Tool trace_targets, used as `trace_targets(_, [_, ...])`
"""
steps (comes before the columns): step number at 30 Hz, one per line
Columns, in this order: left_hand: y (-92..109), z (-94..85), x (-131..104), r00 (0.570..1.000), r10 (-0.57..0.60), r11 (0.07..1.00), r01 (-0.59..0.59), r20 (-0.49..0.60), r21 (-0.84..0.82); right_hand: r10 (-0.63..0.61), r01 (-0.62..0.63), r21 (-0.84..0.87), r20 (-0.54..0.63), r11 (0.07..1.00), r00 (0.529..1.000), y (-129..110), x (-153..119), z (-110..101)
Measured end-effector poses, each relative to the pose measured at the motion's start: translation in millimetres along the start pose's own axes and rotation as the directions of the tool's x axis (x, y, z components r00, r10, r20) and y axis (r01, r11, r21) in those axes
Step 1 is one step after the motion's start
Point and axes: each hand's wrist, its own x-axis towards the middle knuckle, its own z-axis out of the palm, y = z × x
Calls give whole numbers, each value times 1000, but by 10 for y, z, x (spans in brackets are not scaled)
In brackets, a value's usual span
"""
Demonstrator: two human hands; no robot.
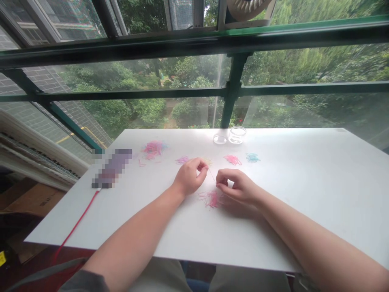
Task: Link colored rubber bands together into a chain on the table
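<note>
A thin strand (212, 175) was held stretched between the left hand (191, 176) and the right hand (238, 186), each grip pinched on 1 end, above the white worktop (304, 174) and beside a near pink pile (212, 199). Farther off, a large mixed pile (153, 149), a purple pile (182, 160), a partly hidden yellowish pile (208, 162), a far pink pile (232, 159) and a blue pile (252, 157) were spread from left to right. 2 clear containers (237, 135) were seen at the far edge.
</note>
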Motion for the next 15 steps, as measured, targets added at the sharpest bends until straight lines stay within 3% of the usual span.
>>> trace_targets(6, [66,17,-34,990,105,994,-101,98,-49,18,-18,7,-72,1000,997,34,4,7])
trace_targets(15, [89,1,-24,993,110,994,-111,-49,-4,-6,6,97,6,995,1000,-95,2,74])
